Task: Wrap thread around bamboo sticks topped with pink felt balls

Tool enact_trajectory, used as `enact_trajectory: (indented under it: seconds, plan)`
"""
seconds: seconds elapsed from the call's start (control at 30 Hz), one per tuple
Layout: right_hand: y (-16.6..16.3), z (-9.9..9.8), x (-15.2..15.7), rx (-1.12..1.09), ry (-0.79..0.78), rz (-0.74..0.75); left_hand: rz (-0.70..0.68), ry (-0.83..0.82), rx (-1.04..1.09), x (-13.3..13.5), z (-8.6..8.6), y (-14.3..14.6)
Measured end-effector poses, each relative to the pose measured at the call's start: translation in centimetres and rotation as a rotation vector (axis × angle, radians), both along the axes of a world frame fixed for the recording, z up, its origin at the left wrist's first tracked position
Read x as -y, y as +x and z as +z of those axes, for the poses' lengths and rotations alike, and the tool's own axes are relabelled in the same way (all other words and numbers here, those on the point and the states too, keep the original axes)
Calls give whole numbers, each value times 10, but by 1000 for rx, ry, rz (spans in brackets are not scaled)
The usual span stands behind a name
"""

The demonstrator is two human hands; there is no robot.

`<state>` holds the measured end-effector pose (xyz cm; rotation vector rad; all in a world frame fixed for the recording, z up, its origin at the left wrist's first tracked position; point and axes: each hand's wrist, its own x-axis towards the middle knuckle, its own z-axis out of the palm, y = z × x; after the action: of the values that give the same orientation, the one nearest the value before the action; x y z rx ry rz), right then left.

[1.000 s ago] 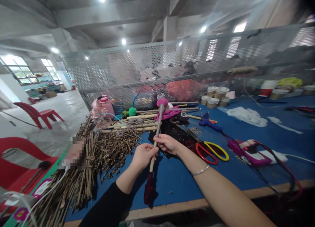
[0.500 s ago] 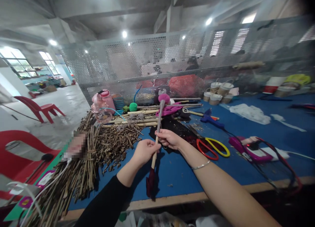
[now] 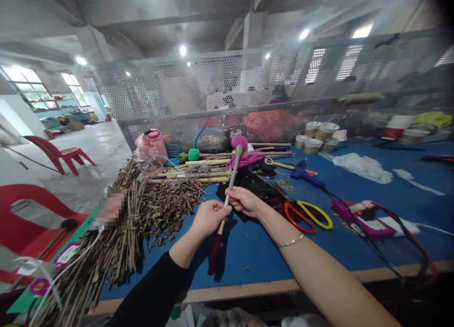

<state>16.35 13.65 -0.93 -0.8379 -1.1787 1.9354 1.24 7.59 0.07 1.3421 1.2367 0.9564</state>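
Both hands hold a slim wooden stick with a round pink head [image 3: 239, 141] at its far end. Grey wrapping [image 3: 233, 173] covers the stick from below the head down to my fingers. My left hand [image 3: 208, 218] pinches the bare wood between thumb and fingers. Just above it, my right hand [image 3: 244, 202] pinches the stick near the lower end of the wrapping. Dark red cloth [image 3: 214, 256] hangs from the near end, above the blue tabletop [image 3: 262, 261]. To the right of my right hand lie scissors [image 3: 308, 217] with red and yellow handles.
Bundled dry stalks [image 3: 120, 242] and a brown dried heap [image 3: 170, 209] lie left. Behind are a pink bottle [image 3: 156, 145], a green ball-headed stick [image 3: 193, 154] and more sticks. A blue glue gun [image 3: 307, 176], magenta power strip [image 3: 365, 220] and small buckets [image 3: 312, 145] stand right.
The dark red cloth at the stick's near end has shifted and looks narrower. Both hands keep their grip in nearly the same place. The whole view has moved slightly.
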Motion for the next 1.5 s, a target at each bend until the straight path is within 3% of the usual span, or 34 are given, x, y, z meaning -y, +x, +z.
enact_trajectory:
  seconds: [0.17, 0.27, 0.37, 0.47, 0.53, 0.73, 0.87, 0.93, 1.03, 1.13, 1.4, 1.5]
  plan:
    - [1, 5, 2, -187, -34, 36, -87, -192, 389, 2, 7, 6]
    - [1, 6, 2, -223, -19, 40, -103, -295, 518, 3, 10, 6]
    - [1, 3, 2, -174, 1, 56, -154, -324, 404, 2, 8, 1]
    - [-1, 0, 1, -91, 0, 55, -92, -117, 107, 0, 2, -3]
    - [-2, 0, 1, -88, -3, 36, -9, -10, 16, -1, 0, -2]
    - [-3, 1, 3, -195, -36, 33, -4, -249, 336, 0, 10, 7]
    - [-1, 0, 1, -151, -3, 53, -71, -301, 351, 0, 11, 6]
    - [0, -1, 0, -102, 29, 52, -97, -210, 224, 0, 8, 3]
    - [-1, -2, 0, -8, 51, 29, -2, 33, -51, -3, 1, -4]
    - [-2, -2, 0, 47, 54, 2, 32, 121, -138, -6, -3, -8]
    - [3, 6, 1, -211, 24, 53, -109, -169, 471, -1, 3, 4]
    - [3, 4, 1, -130, 69, 46, -145, -217, 420, -2, 1, 1]
